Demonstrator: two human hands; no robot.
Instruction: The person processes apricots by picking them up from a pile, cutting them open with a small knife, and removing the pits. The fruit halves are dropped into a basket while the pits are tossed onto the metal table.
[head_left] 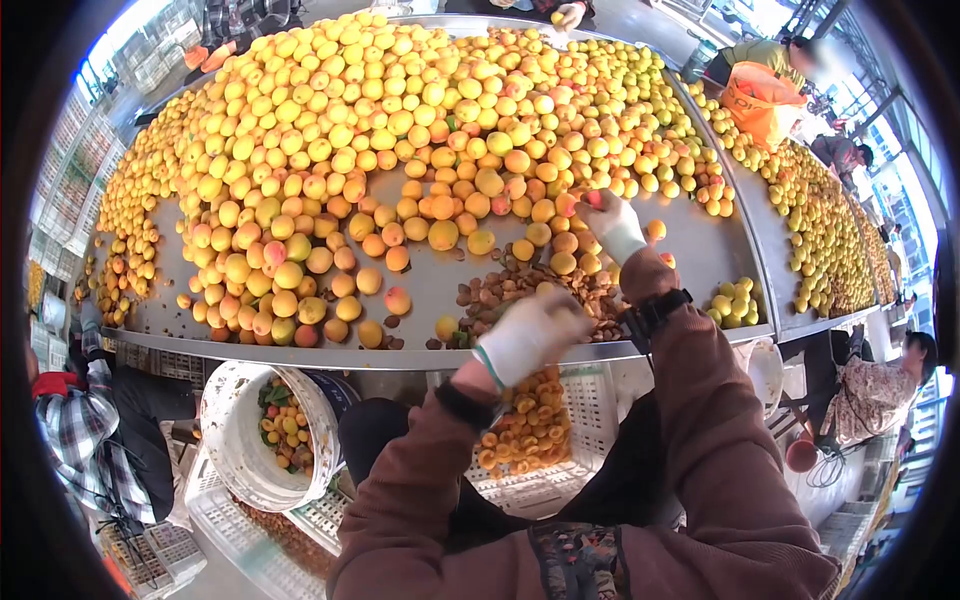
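Note:
A large heap of yellow-orange fruit point(370, 110) covers the metal table point(680, 250). My right hand point(612, 225), in a white glove, is pinched on a reddish fruit point(594, 199) at the near edge of the heap. Lower and to the left, my left hand point(535, 335), also gloved in white, is over a pile of brown pits point(520, 285) by the table's front edge; motion smears its fingers. Below it, halved fruit point(530, 425) lies in a white crate point(592, 405) between my knees.
A white bucket point(225, 440) with fruit inside stands at the lower left, above a crate point(250, 545) of brown pieces. Greenish fruit point(735, 303) lies right of my arm. An orange bag point(760, 105) rests at the upper right. Several people are around the tables.

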